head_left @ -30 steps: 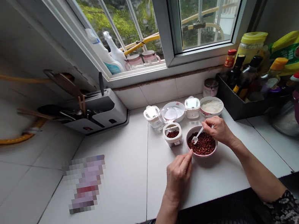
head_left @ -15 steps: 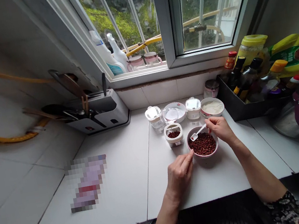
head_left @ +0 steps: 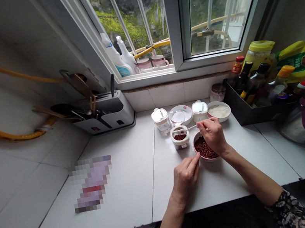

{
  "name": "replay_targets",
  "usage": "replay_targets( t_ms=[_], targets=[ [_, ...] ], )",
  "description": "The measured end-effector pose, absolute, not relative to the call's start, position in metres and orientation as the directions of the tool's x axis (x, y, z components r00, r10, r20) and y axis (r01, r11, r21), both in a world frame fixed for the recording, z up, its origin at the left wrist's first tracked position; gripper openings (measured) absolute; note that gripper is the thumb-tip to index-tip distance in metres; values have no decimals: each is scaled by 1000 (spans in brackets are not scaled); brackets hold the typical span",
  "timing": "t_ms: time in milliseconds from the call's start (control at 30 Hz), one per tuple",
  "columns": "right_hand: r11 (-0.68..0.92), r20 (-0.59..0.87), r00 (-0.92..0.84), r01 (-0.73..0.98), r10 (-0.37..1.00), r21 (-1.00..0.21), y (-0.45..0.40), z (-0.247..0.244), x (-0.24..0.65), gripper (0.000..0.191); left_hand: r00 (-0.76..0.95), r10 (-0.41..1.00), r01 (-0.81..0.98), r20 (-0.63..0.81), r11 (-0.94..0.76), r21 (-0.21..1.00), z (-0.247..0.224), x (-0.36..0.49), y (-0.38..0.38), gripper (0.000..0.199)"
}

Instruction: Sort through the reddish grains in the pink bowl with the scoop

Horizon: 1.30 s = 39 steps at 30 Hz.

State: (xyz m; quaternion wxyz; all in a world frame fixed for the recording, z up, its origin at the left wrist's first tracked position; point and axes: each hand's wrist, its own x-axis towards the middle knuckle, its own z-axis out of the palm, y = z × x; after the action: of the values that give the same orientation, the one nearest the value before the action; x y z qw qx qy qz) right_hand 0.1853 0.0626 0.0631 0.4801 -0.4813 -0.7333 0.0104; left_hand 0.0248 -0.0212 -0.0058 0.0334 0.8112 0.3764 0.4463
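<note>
My right hand [head_left: 213, 134] is closed on the handle of a small white spoon [head_left: 189, 128], whose scoop is over the mouth of a clear seasoning jar [head_left: 180, 142] with a white rim. Dark red peppercorns [head_left: 180, 137] lie inside that jar. Just right of it stands a bowl [head_left: 209, 159] of the same peppercorns, partly hidden by my right hand. The fingers of my left hand [head_left: 187, 174] pinch the bowl's near left rim.
Behind are two white-lidded jars [head_left: 159, 116] [head_left: 199, 110], a white plate [head_left: 185, 111] and a bowl of white grains [head_left: 219, 110]. A utensil holder [head_left: 115, 112] stands left, a black box of bottles [head_left: 246, 108] right. A blurred purple item [head_left: 95, 183] lies on the counter.
My right hand has moved left, carrying the spoon from above the peppercorn bowl to the jar. My left hand stays at the bowl's rim. The camera view has shifted slightly.
</note>
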Motion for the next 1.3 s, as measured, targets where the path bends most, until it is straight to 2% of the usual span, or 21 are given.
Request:
replay_targets(
  t_ms=[67,133,267,367,433,600,733,1067,1300],
  targets=[
    [581,716,-195,738,671,-343,59,64,182,36,323,642,588,696,-712,384,-5,25,-21,35],
    [598,709,-245,743,661,-301,57,65,184,34,326,643,590,692,-711,382,-4,24,-21,35],
    [545,729,-73,715,681,-438,60,67,204,34,319,649,586,691,-708,394,-5,24,-21,33],
    [481,671,8,690,742,-541,65,63,228,35,314,650,579,692,-709,404,-6,24,-22,34],
    [479,637,-47,702,769,-526,68,59,240,34,314,646,571,696,-714,405,-6,24,-21,34],
    [511,580,-228,767,782,-388,69,48,242,36,316,642,562,699,-720,407,-4,23,-21,35],
    [545,514,-321,750,796,-376,66,45,232,39,321,645,565,693,-718,407,-4,23,-21,35],
    [474,526,-160,695,835,-541,68,54,242,41,316,647,567,694,-715,408,-4,23,-21,38],
    [493,513,-226,730,828,-473,66,53,239,38,314,646,558,695,-718,416,-3,23,-21,40]
  ],
)
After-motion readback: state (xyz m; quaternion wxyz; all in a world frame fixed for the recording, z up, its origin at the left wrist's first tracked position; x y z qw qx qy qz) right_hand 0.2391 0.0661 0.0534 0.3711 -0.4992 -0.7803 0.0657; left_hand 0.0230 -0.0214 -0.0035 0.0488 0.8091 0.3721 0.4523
